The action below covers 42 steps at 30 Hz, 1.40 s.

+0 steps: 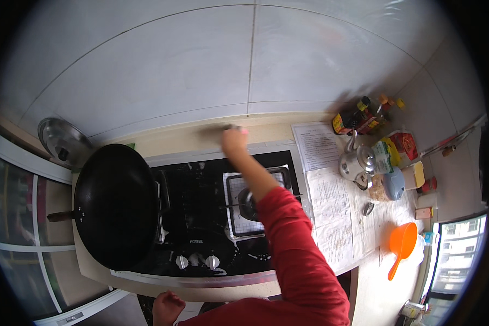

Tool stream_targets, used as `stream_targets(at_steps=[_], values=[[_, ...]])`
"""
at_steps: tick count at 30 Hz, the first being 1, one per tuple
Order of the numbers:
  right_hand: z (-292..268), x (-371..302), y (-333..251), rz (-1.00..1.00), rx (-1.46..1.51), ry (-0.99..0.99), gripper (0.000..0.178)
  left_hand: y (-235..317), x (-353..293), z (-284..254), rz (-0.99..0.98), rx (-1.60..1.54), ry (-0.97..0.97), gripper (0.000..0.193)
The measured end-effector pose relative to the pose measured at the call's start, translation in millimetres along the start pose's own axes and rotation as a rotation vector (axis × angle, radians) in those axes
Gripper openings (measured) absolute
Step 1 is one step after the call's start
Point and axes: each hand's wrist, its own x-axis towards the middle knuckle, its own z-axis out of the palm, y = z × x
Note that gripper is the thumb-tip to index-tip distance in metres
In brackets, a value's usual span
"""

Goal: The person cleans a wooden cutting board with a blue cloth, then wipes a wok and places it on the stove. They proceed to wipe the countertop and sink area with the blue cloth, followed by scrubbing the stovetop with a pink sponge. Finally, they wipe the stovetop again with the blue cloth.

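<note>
My right hand, in a red sleeve, reaches across the gas cooktop to the pale ledge at the foot of the wall. Its fingers are closed and pressed down there; a dark and pinkish bit shows at the fingertips, too small to name. Beneath my forearm lies the right burner with its square surround. White foam streaks the black glass around it and near the two knobs. My left hand hangs curled in front of the counter, with nothing seen in it.
A big black wok covers the cooktop's left side, a lid behind it. To the right, on paper sheets, stand a metal kettle, sauce bottles and a blue-lidded jar. An orange ladle lies nearer.
</note>
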Motion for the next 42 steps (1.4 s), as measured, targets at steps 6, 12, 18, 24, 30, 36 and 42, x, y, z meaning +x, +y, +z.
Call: stream_targets(at_steps=[6,12,18,24,30,36,42], values=[[-30,-36,-55,-0.149,0.834,-0.129,0.025,6,-12,-5,0.015,0.044,-0.046,0.013],[-57,-116,-21,0.140,1.766,-0.303,0.034,17,0,-31,-0.063,0.114,-0.124,0.012],[-86,-304,1,0.274,2.282,-0.460,0.036,33,6,-9,-0.165,0.280,-0.232,0.007],[-86,-525,20,0.694,2.393,-0.133,0.034,52,20,-17,-0.291,0.527,-0.280,0.003],[-111,-744,11,0.433,2.824,0.643,0.053,12,25,3,-0.372,0.890,-0.455,0.003],[-111,-893,-30,0.695,2.683,1.434,0.038,-103,-19,0,-0.503,1.187,-0.627,0.002],[-103,-1061,-67,0.740,2.413,1.850,0.038,-241,-62,-75,-0.712,1.460,-0.653,0.004]])
